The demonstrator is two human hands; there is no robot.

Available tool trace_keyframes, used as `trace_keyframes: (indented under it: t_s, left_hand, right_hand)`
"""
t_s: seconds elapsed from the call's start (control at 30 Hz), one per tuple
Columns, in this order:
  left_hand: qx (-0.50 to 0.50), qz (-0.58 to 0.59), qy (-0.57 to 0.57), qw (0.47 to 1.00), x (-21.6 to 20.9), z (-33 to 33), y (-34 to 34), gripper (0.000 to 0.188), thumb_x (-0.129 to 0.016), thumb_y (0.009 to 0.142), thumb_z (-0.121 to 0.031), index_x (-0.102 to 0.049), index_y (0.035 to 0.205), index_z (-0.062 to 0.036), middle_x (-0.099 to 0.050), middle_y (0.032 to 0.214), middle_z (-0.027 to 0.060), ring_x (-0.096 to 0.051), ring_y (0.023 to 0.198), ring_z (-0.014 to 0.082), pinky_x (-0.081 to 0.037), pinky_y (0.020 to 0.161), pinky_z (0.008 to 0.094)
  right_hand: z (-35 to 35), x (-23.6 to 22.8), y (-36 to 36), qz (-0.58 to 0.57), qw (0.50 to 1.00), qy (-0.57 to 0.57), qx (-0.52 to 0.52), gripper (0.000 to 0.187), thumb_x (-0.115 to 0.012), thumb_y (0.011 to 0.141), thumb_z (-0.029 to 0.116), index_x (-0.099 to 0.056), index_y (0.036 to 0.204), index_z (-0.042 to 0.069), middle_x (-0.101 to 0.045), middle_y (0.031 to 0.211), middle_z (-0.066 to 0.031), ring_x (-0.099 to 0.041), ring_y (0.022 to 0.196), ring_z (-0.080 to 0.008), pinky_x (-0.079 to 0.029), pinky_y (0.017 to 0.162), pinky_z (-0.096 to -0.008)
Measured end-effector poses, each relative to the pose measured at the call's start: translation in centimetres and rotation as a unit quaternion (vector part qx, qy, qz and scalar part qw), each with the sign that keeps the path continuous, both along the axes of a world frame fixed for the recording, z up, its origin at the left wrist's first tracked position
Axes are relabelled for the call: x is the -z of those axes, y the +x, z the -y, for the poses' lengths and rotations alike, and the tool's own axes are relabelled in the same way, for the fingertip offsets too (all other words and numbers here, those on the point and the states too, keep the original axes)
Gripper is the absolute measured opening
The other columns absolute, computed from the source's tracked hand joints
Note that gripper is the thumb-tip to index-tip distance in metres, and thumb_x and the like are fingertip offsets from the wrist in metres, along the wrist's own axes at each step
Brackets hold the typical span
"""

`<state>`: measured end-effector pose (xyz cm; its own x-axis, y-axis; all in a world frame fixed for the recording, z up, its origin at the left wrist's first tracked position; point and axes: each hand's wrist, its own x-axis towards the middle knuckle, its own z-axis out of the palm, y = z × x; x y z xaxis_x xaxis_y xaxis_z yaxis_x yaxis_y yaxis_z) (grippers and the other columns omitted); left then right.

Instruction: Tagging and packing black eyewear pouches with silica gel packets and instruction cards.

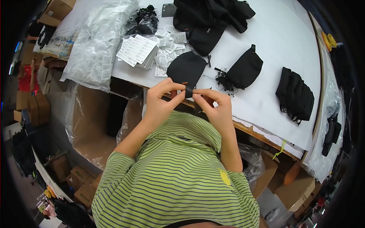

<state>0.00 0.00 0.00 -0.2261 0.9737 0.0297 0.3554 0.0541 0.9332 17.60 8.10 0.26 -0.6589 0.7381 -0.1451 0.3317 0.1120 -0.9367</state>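
Observation:
At the table's near edge, my left hand (161, 99) and my right hand (217, 106) face each other, thumbs and forefingers closed in a pinch. Between them they hold a short black fabric strap (189, 91) with a small orange mark above it. The strap appears to belong to a rounded black fabric piece (187, 66) lying just beyond; the join is partly hidden by my fingers. To the right rests a similar black fabric piece (245, 68) with a loop on top and a tangle of black threads (226, 81) beside it.
White printed cards (137, 50) and small clear packets (165, 57) are piled left of centre, beside a large clear bag (99, 41) of packets. Black cloth (207, 15) lies at the back, stacked black pieces (295, 95) at the right. A plastic-lined carton (93, 125) stands below the table's left edge.

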Motion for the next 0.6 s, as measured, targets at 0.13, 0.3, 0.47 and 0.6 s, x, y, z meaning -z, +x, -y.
trace_keyframes:
  t_s: [0.13, 0.3, 0.47, 0.6]
  left_hand:
    - [-0.066, 0.083, 0.124, 0.986, -1.4, -0.2, 0.5, 0.009, -0.057, 0.086, 0.004, -0.059, 0.095, 0.0019, -0.055, 0.082, 0.0031, -0.050, 0.073, 0.0081, -0.040, 0.068, 0.0202]
    - [-0.031, 0.369, 0.028, 0.929, -3.8, 0.4, 0.9, 0.002, -0.058, 0.087, 0.000, -0.057, 0.089, -0.0009, -0.059, 0.079, 0.0015, -0.047, 0.063, 0.0047, -0.037, 0.059, 0.0181]
    - [0.027, 0.296, -0.017, 0.955, -3.5, 0.5, 1.6, 0.006, -0.061, 0.087, -0.003, -0.059, 0.092, 0.0000, -0.062, 0.082, 0.0019, -0.047, 0.062, 0.0012, -0.034, 0.056, 0.0154]
    - [0.067, 0.217, -0.046, 0.973, -3.3, 0.5, 1.7, 0.009, -0.063, 0.086, -0.004, -0.060, 0.094, 0.0001, -0.063, 0.082, 0.0005, -0.047, 0.064, -0.0011, -0.032, 0.054, 0.0142]
  right_hand:
    - [-0.1, -0.8, 1.3, -0.255, 0.940, -0.199, 0.103, 0.016, -0.066, 0.082, 0.004, -0.060, 0.098, 0.003, -0.056, 0.075, 0.0003, -0.051, 0.069, -0.0044, -0.040, 0.063, -0.0184]
    - [-0.1, -1.1, 3.0, -0.336, 0.910, -0.212, 0.119, 0.013, -0.064, 0.083, 0.002, -0.056, 0.093, 0.002, -0.061, 0.081, -0.0057, -0.056, 0.071, -0.0086, -0.043, 0.064, -0.0207]
    - [0.8, -1.7, 2.4, -0.344, 0.899, -0.241, 0.127, 0.016, -0.062, 0.085, 0.002, -0.053, 0.098, 0.001, -0.068, 0.090, -0.0158, -0.064, 0.073, -0.0149, -0.046, 0.061, -0.0218]
    - [1.3, -1.8, 1.8, -0.329, 0.906, -0.239, 0.120, 0.016, -0.060, 0.088, 0.005, -0.051, 0.101, 0.002, -0.068, 0.085, -0.0130, -0.063, 0.069, -0.0147, -0.045, 0.060, -0.0212]
